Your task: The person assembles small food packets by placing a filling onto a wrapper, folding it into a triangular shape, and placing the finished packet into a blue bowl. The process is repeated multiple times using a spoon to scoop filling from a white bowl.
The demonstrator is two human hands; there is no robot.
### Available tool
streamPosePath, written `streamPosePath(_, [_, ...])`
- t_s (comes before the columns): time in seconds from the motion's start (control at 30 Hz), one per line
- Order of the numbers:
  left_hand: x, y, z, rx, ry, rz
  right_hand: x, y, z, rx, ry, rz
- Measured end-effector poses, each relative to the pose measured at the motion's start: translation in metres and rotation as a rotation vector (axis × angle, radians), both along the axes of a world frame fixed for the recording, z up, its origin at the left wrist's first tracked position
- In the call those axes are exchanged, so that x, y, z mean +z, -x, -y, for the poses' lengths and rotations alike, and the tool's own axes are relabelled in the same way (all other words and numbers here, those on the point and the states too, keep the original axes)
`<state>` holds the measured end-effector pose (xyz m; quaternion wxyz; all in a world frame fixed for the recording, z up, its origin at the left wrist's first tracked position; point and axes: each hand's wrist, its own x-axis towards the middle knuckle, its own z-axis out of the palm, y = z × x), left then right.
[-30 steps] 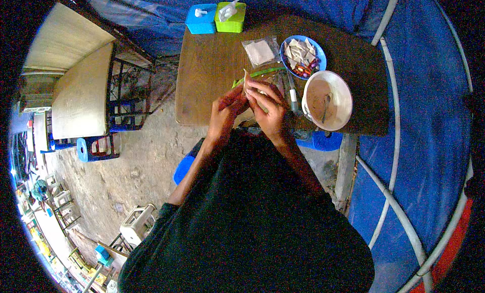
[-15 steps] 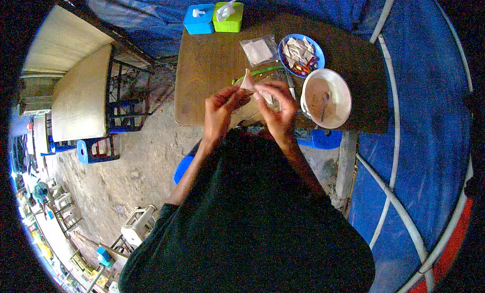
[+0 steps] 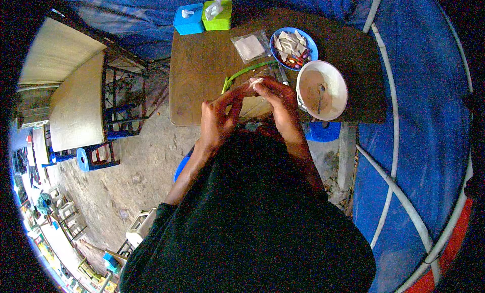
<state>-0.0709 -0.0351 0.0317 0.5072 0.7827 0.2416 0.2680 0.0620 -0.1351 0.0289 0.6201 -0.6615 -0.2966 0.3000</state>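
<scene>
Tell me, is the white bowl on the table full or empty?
Partly filled: the white bowl holds a brownish mixture with a spoon in it.

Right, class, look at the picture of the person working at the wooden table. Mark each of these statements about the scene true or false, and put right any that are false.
1. Both hands, the left hand and the right hand, meet on a small pale piece. True.
2. The white bowl lies to the person's left. False: it lies to the right of the hands.
3. A spoon rests in the white bowl. True.
4. The blue plate is bare. False: it holds pale pieces and some red bits.
5. A blue box and a green box stand side by side at the table's far edge. True.
</scene>
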Motion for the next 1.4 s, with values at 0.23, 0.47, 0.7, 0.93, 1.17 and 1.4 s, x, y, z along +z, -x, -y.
streamPosePath(0.23, [0.002,-0.004,0.001,0.050,0.451,0.120,-0.009,0.004,-0.001,-0.055,-0.095,-0.378])
streamPosePath(0.47, [0.000,-0.008,-0.005,0.014,0.593,0.093,-0.003,0.006,0.002,-0.011,-0.021,-0.183])
streamPosePath(0.7, [-0.002,-0.016,-0.005,0.012,0.650,0.067,-0.007,0.002,0.006,0.002,-0.054,-0.329])
streamPosePath(0.93, [-0.010,-0.036,0.002,0.001,0.594,-0.042,-0.025,-0.007,0.013,-0.076,-0.051,-0.241])
streamPosePath(1.17, [-0.017,-0.051,0.006,-0.026,0.673,-0.057,-0.050,-0.019,0.034,-0.101,0.163,-0.358])
streamPosePath(1.4, [-0.042,-0.082,0.015,-0.108,0.860,0.040,-0.065,-0.058,0.046,-0.258,-0.024,-0.482])
